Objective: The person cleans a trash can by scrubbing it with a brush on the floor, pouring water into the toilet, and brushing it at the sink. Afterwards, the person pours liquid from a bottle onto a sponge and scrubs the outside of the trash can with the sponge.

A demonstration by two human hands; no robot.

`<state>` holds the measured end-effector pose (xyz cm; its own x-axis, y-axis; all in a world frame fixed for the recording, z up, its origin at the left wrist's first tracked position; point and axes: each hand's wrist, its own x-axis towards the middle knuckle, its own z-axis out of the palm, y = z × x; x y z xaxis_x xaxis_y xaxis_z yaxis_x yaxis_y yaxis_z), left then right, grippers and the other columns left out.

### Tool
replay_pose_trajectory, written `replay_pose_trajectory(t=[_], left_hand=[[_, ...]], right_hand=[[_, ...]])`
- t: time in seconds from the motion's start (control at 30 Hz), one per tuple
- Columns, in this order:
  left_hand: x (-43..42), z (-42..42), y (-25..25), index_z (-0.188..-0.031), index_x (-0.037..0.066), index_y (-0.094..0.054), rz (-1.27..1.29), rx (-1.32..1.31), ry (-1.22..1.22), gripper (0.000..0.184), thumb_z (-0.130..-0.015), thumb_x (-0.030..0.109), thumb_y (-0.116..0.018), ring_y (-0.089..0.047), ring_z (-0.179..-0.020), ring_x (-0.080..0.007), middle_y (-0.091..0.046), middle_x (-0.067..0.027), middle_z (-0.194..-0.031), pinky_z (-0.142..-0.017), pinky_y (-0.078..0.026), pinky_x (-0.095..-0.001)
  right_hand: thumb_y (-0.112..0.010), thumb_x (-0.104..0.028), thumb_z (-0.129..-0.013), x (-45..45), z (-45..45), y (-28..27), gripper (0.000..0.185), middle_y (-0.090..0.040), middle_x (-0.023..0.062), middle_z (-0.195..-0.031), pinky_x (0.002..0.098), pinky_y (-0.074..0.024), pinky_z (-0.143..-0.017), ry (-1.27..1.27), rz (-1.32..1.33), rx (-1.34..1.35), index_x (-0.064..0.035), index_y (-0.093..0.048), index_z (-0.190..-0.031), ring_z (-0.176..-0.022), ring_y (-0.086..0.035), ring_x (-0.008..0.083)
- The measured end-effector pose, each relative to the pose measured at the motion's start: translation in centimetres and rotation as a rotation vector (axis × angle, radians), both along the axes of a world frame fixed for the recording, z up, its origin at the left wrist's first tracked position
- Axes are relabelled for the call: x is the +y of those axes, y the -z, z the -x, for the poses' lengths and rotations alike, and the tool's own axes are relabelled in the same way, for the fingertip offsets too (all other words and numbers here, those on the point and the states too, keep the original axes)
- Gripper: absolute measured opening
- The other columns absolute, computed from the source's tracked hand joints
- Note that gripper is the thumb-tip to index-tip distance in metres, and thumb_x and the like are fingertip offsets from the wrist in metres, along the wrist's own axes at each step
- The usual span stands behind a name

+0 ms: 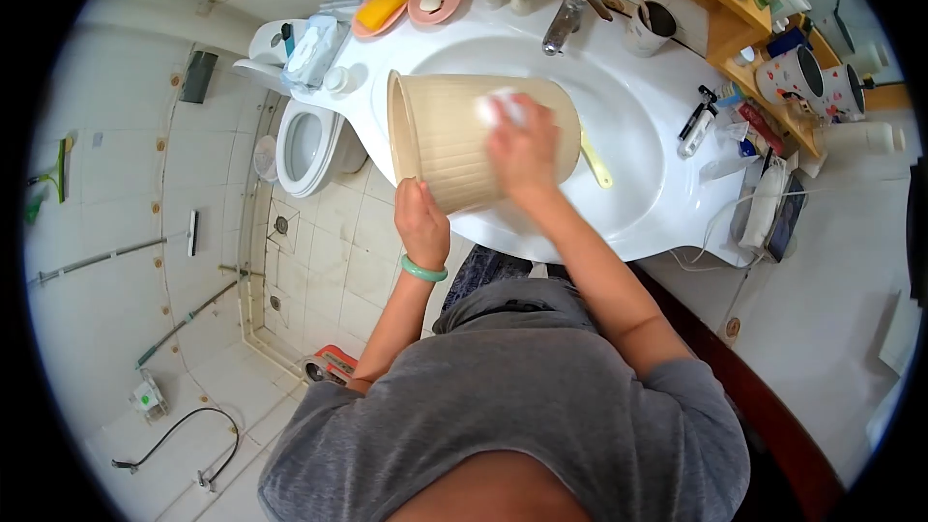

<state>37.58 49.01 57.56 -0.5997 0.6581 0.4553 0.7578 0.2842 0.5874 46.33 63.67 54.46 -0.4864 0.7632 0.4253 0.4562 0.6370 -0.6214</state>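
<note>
One tan bin (449, 130) is sideways over the sink (633, 169). Your left hand (422, 224) pinches its wide rim (394, 126) near the sink's edge; your blurry right hand (525, 147) curls round a white wad (495, 108). Open sink shows right of the bin.

We see bright, rather even light, but its source we cannot tell. Our right fingers (505, 140) and the white wad (500, 108) in them are smeared by motion blur, while our left fingers (416, 199) look sharper. Above the right fingers, the tap (565, 21) carries small shiny reflections. Far left of both, the tiled wall (126, 174) bends, and the corners are black.
</note>
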Motion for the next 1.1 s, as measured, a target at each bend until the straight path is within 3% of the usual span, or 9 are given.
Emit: replay_pose_trajectory(t=[0.1,0.2,0.4,0.53,0.63,0.87,0.9,1.0,1.1], left_hand=[[-0.2,-0.2,0.3,-0.078,-0.004,-0.043,-0.008,-0.017,-0.002,0.022,-0.097,0.005,-0.042,-0.043,-0.065,-0.0346,-0.040,-0.0169,-0.072,-0.059,-0.037,-0.0425],[-0.4,-0.3,0.1,-0.077,-0.004,-0.043,0.003,-0.028,-0.007,0.020,-0.096,0.003,-0.043,-0.042,-0.065,-0.0347,-0.040,-0.0170,-0.072,-0.059,-0.037,-0.0423],[-0.8,-0.3,1.0,-0.079,-0.005,-0.044,0.035,-0.028,-0.020,0.017,-0.095,0.001,-0.043,-0.043,-0.065,-0.0355,-0.041,-0.0173,-0.072,-0.058,-0.037,-0.0418],[-1.1,-0.6,1.1,-0.080,-0.005,-0.046,0.000,0.001,-0.012,0.016,-0.094,0.001,-0.044,-0.044,-0.066,-0.0361,-0.043,-0.0182,-0.073,-0.059,-0.038,-0.0421],[-1.2,-0.8,1.2,-0.082,-0.006,-0.047,0.001,-0.006,0.017,0.014,-0.094,0.000,-0.044,-0.045,-0.066,-0.0366,-0.044,-0.0192,-0.075,-0.059,-0.038,-0.0430],[-1.4,-0.6,1.6,-0.081,-0.004,-0.047,-0.052,0.029,0.027,0.018,-0.097,0.003,-0.041,-0.044,-0.064,-0.0323,-0.043,-0.0156,-0.072,-0.058,-0.037,-0.0401],[-1.4,-0.6,1.6,-0.082,-0.004,-0.048,-0.052,0.019,0.034,0.018,-0.097,0.003,-0.041,-0.044,-0.064,-0.0323,-0.043,-0.0156,-0.073,-0.058,-0.038,-0.0400],[-1.2,-0.8,1.5,-0.083,-0.004,-0.048,-0.064,0.012,0.024,0.018,-0.097,0.003,-0.041,-0.045,-0.065,-0.0323,-0.044,-0.0157,-0.073,-0.059,-0.038,-0.0399],[-1.2,-0.9,1.5,-0.083,-0.004,-0.049,-0.085,0.016,0.031,0.017,-0.097,0.003,-0.041,-0.045,-0.065,-0.0324,-0.043,-0.0156,-0.073,-0.059,-0.038,-0.0400]], right_hand=[[-0.061,-0.013,-0.077,3.3,-4.6,1.6,0.040,-0.049,0.0162,-0.124,0.0484,-0.0401,-0.086,0.275,0.208,-0.270,-0.0066,-0.064,-0.116,-0.111,-0.045,0.0353],[-0.059,-0.015,-0.079,2.3,-2.1,1.0,0.037,-0.049,0.0182,-0.123,0.0479,-0.0408,-0.086,0.275,0.131,-0.337,-0.0046,-0.064,-0.114,-0.109,-0.045,0.0364],[-0.061,-0.016,-0.077,-2.0,3.7,-3.9,0.040,-0.052,0.0148,-0.121,0.0473,-0.0413,-0.087,-0.180,0.049,0.112,-0.0107,-0.065,-0.117,-0.107,-0.047,0.0346],[-0.060,-0.016,-0.078,3.8,-2.7,2.1,0.040,-0.052,0.0153,-0.123,0.0482,-0.0411,-0.088,0.098,0.112,-0.177,-0.0094,-0.064,-0.118,-0.106,-0.047,0.0342],[-0.059,-0.018,-0.080,5.3,-2.9,0.9,0.039,-0.052,0.0161,-0.124,0.0486,-0.0410,-0.089,0.230,0.239,-0.405,-0.0077,-0.064,-0.117,-0.107,-0.047,0.0352],[-0.059,-0.012,-0.080,0.0,2.1,-4.1,0.040,-0.055,0.0148,-0.119,0.0430,-0.0429,-0.092,-0.233,0.113,0.026,-0.0127,-0.064,-0.120,-0.105,-0.051,0.0336],[-0.063,-0.017,-0.078,1.4,0.8,-2.5,0.041,-0.053,0.0113,-0.119,0.0461,-0.0424,-0.088,-0.265,0.172,0.080,-0.0131,-0.064,-0.119,-0.107,-0.048,0.0320],[-0.058,-0.017,-0.081,6.5,-3.7,2.3,0.042,-0.054,0.0137,-0.117,0.0447,-0.0440,-0.088,0.048,0.196,-0.208,-0.0120,-0.061,-0.123,-0.106,-0.050,0.0340],[-0.055,-0.018,-0.084,5.7,-2.4,1.0,0.040,-0.053,0.0159,-0.118,0.0465,-0.0442,-0.086,0.096,0.186,-0.285,-0.0112,-0.061,-0.123,-0.105,-0.049,0.0360]])
